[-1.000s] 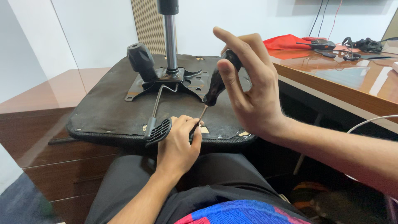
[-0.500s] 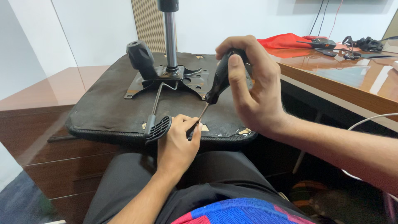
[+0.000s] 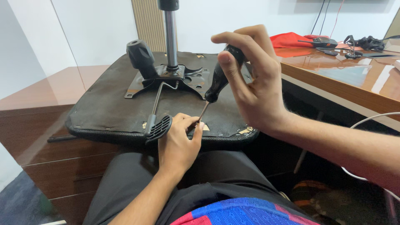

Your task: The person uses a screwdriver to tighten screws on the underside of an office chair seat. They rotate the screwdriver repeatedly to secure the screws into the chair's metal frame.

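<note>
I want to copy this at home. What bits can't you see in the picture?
Head view:
- Screwdriver tip: hidden behind left hand fingers.
- Any screw: covered by those fingers.
- Metal post top: cut off by the upper edge.
- Handle's upper end: wrapped by right hand.

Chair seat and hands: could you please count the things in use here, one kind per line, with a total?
Hands: 2, left hand and right hand
Screwdriver: 1
Upturned chair seat: 1
Metal mechanism plate: 1
Gas lift column: 1
Adjustment lever paddle: 1
Black knob: 1
Total: 8
</note>
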